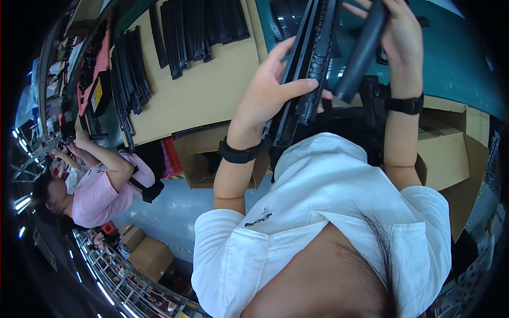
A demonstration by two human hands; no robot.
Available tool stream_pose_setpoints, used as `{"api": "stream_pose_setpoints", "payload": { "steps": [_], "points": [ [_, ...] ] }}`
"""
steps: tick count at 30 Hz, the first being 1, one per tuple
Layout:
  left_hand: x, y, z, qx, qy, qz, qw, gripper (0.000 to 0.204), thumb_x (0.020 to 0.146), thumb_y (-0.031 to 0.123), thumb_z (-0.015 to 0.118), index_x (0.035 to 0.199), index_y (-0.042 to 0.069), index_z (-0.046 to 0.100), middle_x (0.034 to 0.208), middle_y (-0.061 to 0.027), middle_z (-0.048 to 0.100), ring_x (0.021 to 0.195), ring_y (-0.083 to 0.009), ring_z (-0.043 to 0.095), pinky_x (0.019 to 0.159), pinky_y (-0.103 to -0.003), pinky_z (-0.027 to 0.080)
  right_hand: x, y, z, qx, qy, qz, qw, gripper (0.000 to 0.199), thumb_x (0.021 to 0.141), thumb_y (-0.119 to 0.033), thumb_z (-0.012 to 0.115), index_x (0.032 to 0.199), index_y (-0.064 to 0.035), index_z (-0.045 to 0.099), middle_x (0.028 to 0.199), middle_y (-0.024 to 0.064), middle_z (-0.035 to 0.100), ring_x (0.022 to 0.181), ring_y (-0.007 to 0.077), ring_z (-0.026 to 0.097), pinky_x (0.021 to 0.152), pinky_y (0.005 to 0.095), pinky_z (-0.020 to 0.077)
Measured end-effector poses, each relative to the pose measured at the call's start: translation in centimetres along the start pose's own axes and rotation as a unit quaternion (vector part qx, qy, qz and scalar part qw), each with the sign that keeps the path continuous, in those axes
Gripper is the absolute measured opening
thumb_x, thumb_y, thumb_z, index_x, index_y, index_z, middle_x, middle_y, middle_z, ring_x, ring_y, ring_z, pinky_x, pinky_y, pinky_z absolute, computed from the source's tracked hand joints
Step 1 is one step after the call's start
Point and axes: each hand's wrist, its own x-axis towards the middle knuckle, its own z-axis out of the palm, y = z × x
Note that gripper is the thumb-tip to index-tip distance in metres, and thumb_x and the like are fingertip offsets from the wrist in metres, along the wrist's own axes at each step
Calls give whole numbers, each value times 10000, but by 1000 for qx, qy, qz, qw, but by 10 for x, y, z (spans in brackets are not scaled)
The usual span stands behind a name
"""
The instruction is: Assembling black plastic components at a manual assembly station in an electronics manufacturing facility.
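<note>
My left hand (268,90) is wrapped round a bundle of long black ribbed plastic strips (319,58), its thumb lying across their top. The strips slant down toward my body, their near ends beside my left wrist. In my right hand (403,42) is a smooth dark cylinder that looks like a tube (363,55), gripped near its far end and tilted. Its near end comes close to my left fingertips; whether they touch I cannot tell. Behind the strips, more dark pieces (286,18) lie on the green tabletop (450,58).
Left of my hands, a cardboard sheet (185,103) bears rows of similar black strips (199,32). Open cardboard boxes stand below the table edge, one at left (199,167) and one at right (445,153). A person in pink (106,193) works at far left.
</note>
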Motion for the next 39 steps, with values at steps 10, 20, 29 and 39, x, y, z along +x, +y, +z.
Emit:
{"api": "stream_pose_setpoints", "payload": {
  "steps": [10, 20, 29, 39],
  "points": [
    [-28, 7, -1, 78, 63, 20, 995, 784, 929, -67, 636, 1583, -12, 208, 1254, -174, 597, 873, -250, 734, 722, -374, 662, -30, 2, 20, -494, 63, -1, 867, 407, 992, -137, 684, 1312, -20, 461, 1062, 100, 670, 725, 81, 573, 645, 236, 497],
    [-28, -26, 7, 190, 140, 143, 961, 773, 954, -66, 611, 1592, 18, 181, 1141, -181, 651, 868, -240, 737, 746, -356, 651, 7, 83, -57, -452, -37, -287, 844, 488, 899, -99, 799, 1284, -18, 510, 870, -4, 639, 586, 39, 507, 517, 176, 373],
    [-41, -18, 5, 159, 129, 136, 969, 743, 980, -11, 615, 1592, -5, 195, 1312, -191, 585, 1067, -222, 683, 876, -309, 586, -3, 54, -36, -66, -313, -77, 944, 513, 949, -71, 732, 1396, 4, 491, 931, 21, 667, 565, 24, 468, 504, 172, 337],
    [-52, -4, -35, -62, 133, -6, 989, 507, 1053, 102, 544, 1509, 32, 336, 1061, -132, 647, 820, -212, 704, 734, -318, 614, -11, -18, 8, -516, -305, -263, 756, 335, 919, 50, 598, 1237, -33, 662, 1047, 75, 709, 842, 154, 623, 734, 241, 463]
  ]
}}
